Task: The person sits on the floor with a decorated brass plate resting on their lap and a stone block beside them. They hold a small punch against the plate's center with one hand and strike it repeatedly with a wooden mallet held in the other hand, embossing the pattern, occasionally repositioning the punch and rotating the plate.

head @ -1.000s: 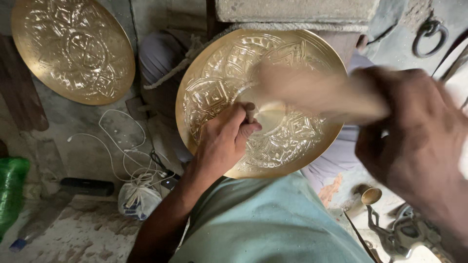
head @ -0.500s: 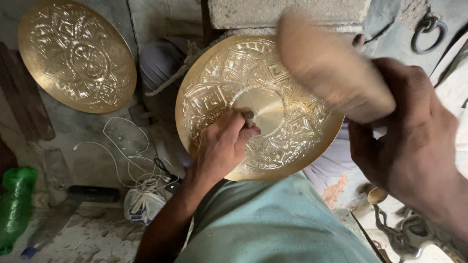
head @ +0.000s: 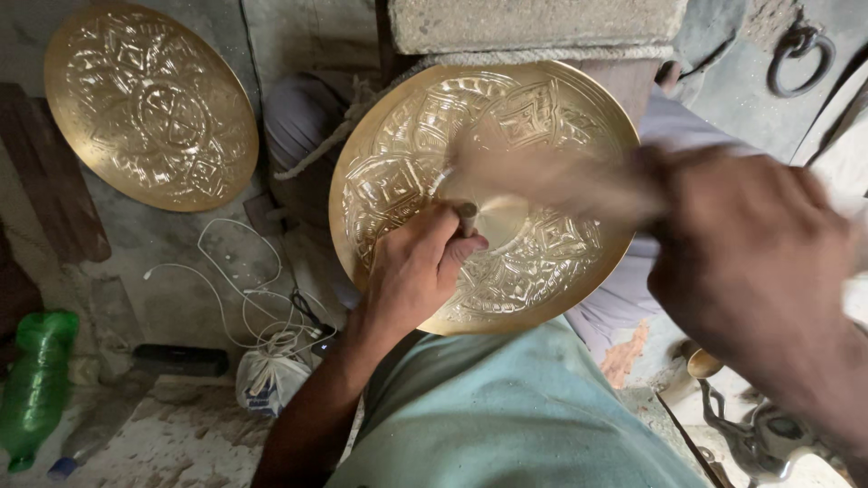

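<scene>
dusty grey floor [head: 181, 289], stone block [head: 533, 23], iron ring [head: 800, 59]

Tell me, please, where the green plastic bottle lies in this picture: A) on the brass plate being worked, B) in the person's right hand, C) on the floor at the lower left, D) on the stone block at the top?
C: the green plastic bottle lies on the floor at the lower left, apart from the brass plate where the left hand holds a small tool.
</scene>
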`<action>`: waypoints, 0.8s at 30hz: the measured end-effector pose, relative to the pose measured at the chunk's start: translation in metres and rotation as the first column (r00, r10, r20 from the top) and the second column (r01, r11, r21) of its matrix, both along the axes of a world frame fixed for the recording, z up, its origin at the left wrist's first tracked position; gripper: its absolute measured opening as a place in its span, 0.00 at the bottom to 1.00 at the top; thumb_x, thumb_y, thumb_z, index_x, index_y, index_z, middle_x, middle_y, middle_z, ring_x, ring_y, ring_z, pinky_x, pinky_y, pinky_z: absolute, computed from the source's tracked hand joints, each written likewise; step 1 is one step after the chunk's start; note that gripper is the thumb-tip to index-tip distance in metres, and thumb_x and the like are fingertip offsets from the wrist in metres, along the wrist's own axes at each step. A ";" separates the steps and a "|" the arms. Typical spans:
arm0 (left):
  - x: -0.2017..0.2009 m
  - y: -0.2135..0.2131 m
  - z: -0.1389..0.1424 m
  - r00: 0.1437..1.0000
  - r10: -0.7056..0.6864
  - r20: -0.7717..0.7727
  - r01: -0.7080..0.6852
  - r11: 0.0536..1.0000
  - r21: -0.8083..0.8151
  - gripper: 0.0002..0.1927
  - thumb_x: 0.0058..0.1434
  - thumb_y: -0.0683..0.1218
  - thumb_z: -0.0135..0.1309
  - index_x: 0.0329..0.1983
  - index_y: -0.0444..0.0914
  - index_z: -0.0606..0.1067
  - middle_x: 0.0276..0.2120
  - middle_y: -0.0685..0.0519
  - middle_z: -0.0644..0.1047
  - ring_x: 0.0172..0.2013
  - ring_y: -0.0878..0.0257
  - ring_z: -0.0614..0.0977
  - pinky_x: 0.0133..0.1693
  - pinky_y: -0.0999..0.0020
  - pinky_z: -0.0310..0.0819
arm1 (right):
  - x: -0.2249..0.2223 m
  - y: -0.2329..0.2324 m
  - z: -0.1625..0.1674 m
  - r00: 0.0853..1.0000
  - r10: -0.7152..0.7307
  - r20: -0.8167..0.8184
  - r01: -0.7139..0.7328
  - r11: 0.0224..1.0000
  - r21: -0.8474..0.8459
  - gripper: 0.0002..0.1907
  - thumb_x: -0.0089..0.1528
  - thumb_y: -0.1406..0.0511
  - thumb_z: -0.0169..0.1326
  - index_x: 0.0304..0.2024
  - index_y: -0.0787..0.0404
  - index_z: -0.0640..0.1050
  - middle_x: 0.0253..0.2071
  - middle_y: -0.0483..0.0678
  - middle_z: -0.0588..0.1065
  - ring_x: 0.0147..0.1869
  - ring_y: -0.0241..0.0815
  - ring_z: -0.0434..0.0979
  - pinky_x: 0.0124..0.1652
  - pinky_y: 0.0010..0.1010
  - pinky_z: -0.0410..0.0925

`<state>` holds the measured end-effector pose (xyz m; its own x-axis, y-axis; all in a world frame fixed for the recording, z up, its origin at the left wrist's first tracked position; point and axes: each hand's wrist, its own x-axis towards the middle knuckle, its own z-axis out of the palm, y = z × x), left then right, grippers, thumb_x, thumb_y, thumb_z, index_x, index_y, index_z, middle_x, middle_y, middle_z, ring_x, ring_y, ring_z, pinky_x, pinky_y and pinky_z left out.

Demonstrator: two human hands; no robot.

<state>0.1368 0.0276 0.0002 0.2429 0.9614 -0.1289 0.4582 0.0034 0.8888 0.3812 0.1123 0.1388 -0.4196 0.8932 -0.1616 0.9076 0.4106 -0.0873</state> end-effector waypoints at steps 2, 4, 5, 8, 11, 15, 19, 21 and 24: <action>-0.001 0.001 0.000 0.999 -0.012 -0.031 0.012 1.000 -0.004 0.10 0.71 0.51 0.55 0.45 0.39 0.73 0.36 0.51 0.80 0.34 0.58 0.86 0.35 0.61 0.80 | 0.006 -0.001 -0.003 0.958 0.231 0.172 -0.255 0.957 0.135 0.14 0.62 0.69 0.59 0.51 0.58 0.77 0.39 0.49 0.79 0.38 0.49 0.82 0.39 0.42 0.71; -0.001 0.001 0.001 1.000 0.008 -0.023 -0.009 0.999 -0.032 0.12 0.71 0.50 0.56 0.47 0.37 0.72 0.36 0.50 0.80 0.34 0.56 0.86 0.34 0.59 0.79 | 0.007 -0.005 -0.004 0.987 -0.009 -0.163 0.007 1.000 -0.010 0.19 0.65 0.69 0.56 0.58 0.61 0.72 0.47 0.52 0.77 0.44 0.50 0.80 0.43 0.39 0.71; -0.001 0.001 0.002 1.000 0.018 0.005 -0.018 1.000 -0.025 0.12 0.71 0.50 0.55 0.48 0.38 0.72 0.37 0.50 0.80 0.35 0.57 0.86 0.35 0.60 0.80 | 0.008 -0.005 -0.003 0.989 -0.007 -0.150 0.005 1.000 -0.012 0.19 0.65 0.68 0.57 0.58 0.61 0.72 0.47 0.52 0.77 0.44 0.50 0.80 0.43 0.39 0.71; -0.001 0.004 0.004 0.999 0.020 0.044 -0.020 1.000 -0.020 0.13 0.71 0.49 0.55 0.52 0.38 0.72 0.39 0.50 0.80 0.38 0.57 0.87 0.37 0.60 0.81 | 0.011 -0.007 -0.001 0.985 0.139 0.098 -0.146 0.986 0.075 0.17 0.62 0.65 0.59 0.54 0.57 0.75 0.41 0.48 0.79 0.41 0.47 0.81 0.41 0.37 0.72; -0.001 0.005 0.007 1.000 0.006 0.028 -0.004 0.999 -0.044 0.14 0.70 0.48 0.56 0.54 0.37 0.73 0.39 0.50 0.80 0.38 0.57 0.86 0.38 0.61 0.81 | 0.014 -0.010 -0.004 0.998 0.051 0.023 -0.052 0.998 0.027 0.24 0.59 0.66 0.57 0.59 0.54 0.75 0.43 0.50 0.79 0.46 0.47 0.81 0.45 0.35 0.72; -0.002 0.004 0.008 1.000 -0.024 -0.003 0.024 1.000 -0.018 0.12 0.69 0.47 0.59 0.48 0.37 0.72 0.40 0.50 0.80 0.38 0.57 0.87 0.39 0.61 0.80 | 0.020 -0.013 -0.009 0.950 0.205 0.237 -0.236 0.965 0.111 0.26 0.56 0.69 0.61 0.58 0.51 0.77 0.40 0.46 0.79 0.39 0.44 0.81 0.43 0.36 0.71; -0.001 0.002 0.005 0.991 0.021 0.133 -0.018 1.000 -0.026 0.13 0.71 0.46 0.56 0.53 0.35 0.72 0.39 0.52 0.81 0.40 0.58 0.88 0.40 0.63 0.82 | 0.024 -0.013 -0.009 0.989 0.088 0.120 -0.098 0.992 0.082 0.25 0.62 0.70 0.60 0.63 0.58 0.74 0.46 0.50 0.79 0.40 0.45 0.80 0.43 0.37 0.71; 0.001 0.003 0.002 0.992 0.008 0.127 -0.008 1.000 -0.002 0.12 0.71 0.47 0.55 0.52 0.35 0.72 0.40 0.51 0.81 0.39 0.58 0.88 0.39 0.64 0.82 | 0.024 -0.012 -0.007 0.994 0.068 0.082 -0.074 0.994 0.079 0.26 0.63 0.70 0.59 0.64 0.60 0.73 0.46 0.52 0.78 0.40 0.46 0.79 0.41 0.37 0.72; 0.003 0.005 -0.004 0.993 -0.040 0.110 0.042 0.999 -0.015 0.13 0.73 0.48 0.52 0.53 0.34 0.71 0.42 0.50 0.81 0.40 0.60 0.88 0.38 0.67 0.84 | 0.022 -0.013 -0.006 0.999 0.032 0.007 -0.032 0.998 0.053 0.27 0.61 0.70 0.57 0.64 0.59 0.72 0.46 0.51 0.77 0.43 0.47 0.79 0.43 0.38 0.72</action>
<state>0.1398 0.0331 -0.0038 0.2958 0.9482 -0.1161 0.3578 0.0027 0.9338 0.4036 0.0993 0.1332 -0.4472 0.8868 -0.1168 0.8945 0.4433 -0.0585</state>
